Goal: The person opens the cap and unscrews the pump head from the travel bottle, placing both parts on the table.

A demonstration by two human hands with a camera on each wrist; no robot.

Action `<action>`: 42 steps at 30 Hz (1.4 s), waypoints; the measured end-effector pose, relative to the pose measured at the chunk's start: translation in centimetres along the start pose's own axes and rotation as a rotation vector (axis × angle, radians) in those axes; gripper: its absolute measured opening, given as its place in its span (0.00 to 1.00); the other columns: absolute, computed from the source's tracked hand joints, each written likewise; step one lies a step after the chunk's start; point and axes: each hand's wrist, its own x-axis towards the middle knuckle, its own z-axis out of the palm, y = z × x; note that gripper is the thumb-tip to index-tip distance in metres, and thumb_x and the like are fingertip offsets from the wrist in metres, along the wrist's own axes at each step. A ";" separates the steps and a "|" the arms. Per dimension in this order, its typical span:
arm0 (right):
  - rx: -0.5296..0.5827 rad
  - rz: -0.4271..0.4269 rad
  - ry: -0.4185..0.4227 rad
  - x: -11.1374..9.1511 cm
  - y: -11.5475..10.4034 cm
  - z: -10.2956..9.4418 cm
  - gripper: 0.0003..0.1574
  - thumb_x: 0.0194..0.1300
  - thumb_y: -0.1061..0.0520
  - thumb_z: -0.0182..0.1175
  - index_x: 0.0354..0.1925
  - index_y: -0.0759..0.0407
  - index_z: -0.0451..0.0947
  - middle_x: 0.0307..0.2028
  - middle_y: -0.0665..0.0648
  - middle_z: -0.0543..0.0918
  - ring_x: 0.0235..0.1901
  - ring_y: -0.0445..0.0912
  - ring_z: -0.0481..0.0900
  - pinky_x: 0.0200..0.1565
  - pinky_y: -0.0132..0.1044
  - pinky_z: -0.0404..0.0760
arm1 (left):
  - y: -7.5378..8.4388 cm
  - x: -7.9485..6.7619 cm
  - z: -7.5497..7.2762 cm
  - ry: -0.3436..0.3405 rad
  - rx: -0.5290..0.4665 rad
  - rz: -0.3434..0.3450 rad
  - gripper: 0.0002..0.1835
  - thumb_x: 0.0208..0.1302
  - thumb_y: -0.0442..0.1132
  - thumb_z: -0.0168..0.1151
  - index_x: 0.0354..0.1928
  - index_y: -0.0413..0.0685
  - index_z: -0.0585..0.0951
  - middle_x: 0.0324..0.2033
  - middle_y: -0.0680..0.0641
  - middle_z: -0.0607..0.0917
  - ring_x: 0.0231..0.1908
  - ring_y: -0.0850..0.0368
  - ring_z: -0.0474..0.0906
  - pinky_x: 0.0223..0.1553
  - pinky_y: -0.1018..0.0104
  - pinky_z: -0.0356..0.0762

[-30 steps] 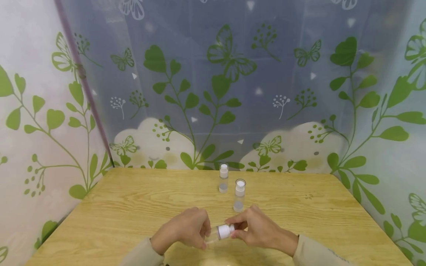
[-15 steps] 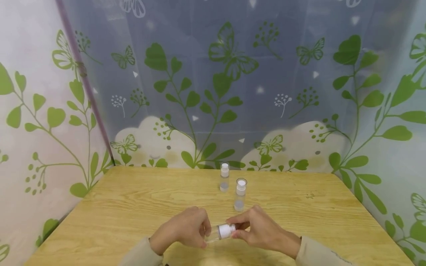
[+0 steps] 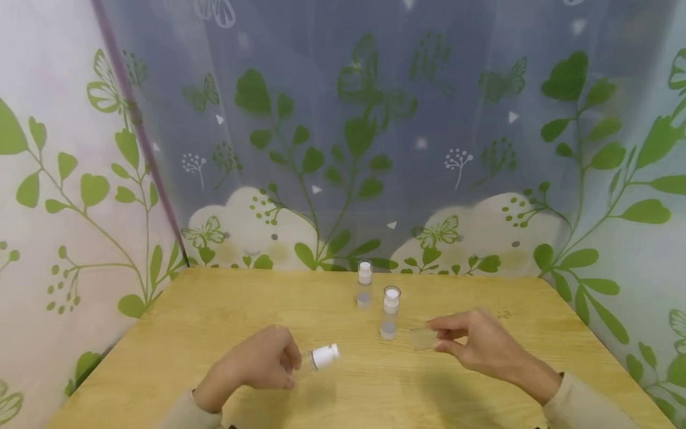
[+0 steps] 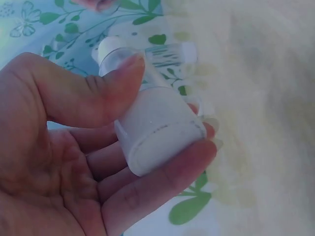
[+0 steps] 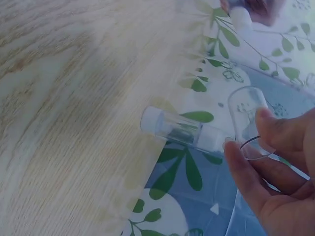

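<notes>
My left hand [image 3: 262, 360] grips a small clear pump bottle [image 4: 157, 128] by its lower body, thumb on one side and fingers curled round the other. The bottle's white pump top [image 3: 324, 356] points right and slightly up, uncovered. On the right, my right hand [image 3: 479, 342] pinches a clear cap [image 5: 248, 123] between thumb and fingers, its tube hollow and see-through. Just left of that cap stands a capped pump bottle [image 3: 389, 316], upright on the table. Another upright bottle [image 3: 364, 286] stands behind it, a little to the left.
The wood-grain table [image 3: 225, 298] reaches back to a blue curtain [image 3: 429, 119] printed with leaves and butterflies. Pale printed sheets [image 3: 48, 179] hang along both sides.
The clear cap has come off the bottle held in my left hand. My hands have moved apart, the left with the bottle to the left, the right with the cap to the right.
</notes>
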 end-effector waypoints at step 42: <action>-0.140 0.046 -0.412 1.0 3.6 -3.7 0.16 0.51 0.70 0.70 0.39 0.55 0.85 0.37 0.51 0.88 0.32 0.39 0.81 0.33 0.30 0.80 | 0.3 1.6 0.6 -0.003 -0.086 0.051 0.14 0.50 0.25 0.76 0.42 0.33 0.88 0.38 0.37 0.91 0.35 0.52 0.88 0.37 0.60 0.88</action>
